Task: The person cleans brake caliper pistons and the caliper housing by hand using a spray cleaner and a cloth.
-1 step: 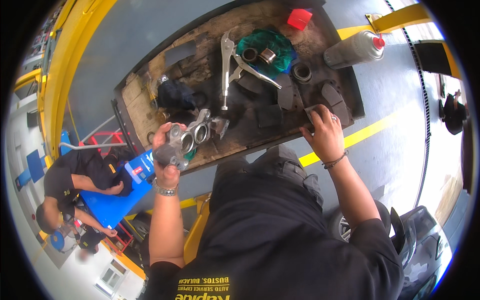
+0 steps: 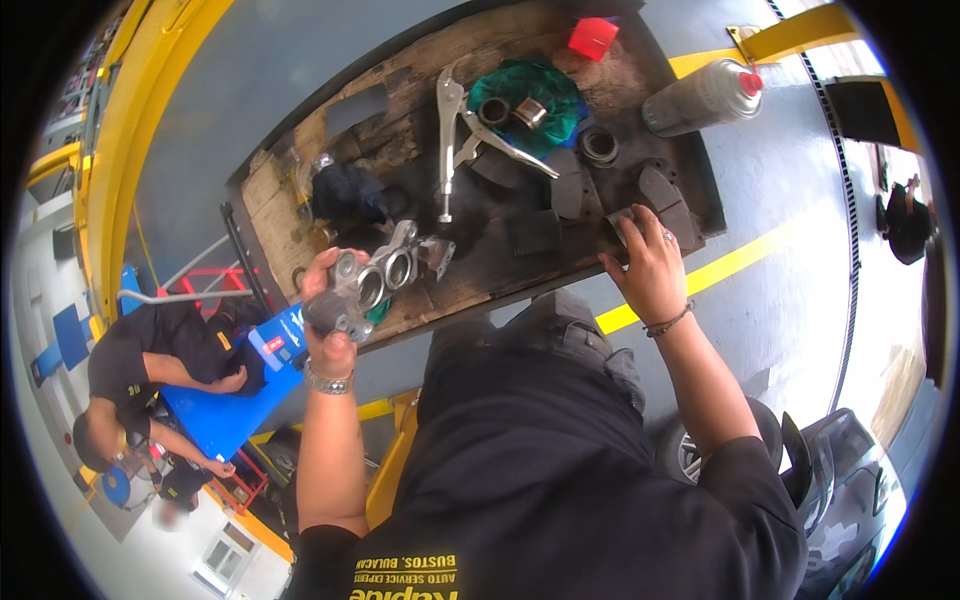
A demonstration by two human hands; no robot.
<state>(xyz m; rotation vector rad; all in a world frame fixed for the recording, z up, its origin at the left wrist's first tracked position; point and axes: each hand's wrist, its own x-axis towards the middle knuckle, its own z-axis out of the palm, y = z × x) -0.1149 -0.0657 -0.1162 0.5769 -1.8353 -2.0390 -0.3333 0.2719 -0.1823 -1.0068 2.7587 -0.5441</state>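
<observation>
My left hand (image 2: 328, 318) is wrapped round a grey metal brake caliper (image 2: 358, 300), raised just off the bench's near left edge. Its two round bores face up. At the near right edge my right hand (image 2: 652, 262) has its fingertips on a small grey flat piece (image 2: 620, 226), partly hidden by the fingers. Several dark brake pads (image 2: 668, 200) lie beyond that hand. Locking pliers (image 2: 449, 140) rest mid-bench, beside a green plastic sheet (image 2: 555, 88) bearing a metal ring (image 2: 494, 111) and a shiny piston (image 2: 529, 113). Another ring (image 2: 600, 147) sits to their right.
A spray can (image 2: 702, 98) with a red nozzle stands at the bench's right edge. A red block (image 2: 593, 39) is at the back. Dark cloth (image 2: 350, 192) lies on the left. Another person (image 2: 150, 365) works at lower left, near a blue panel (image 2: 225, 415).
The bench and its contents sit very slightly further left in the picture. Both hands keep their places and their holds.
</observation>
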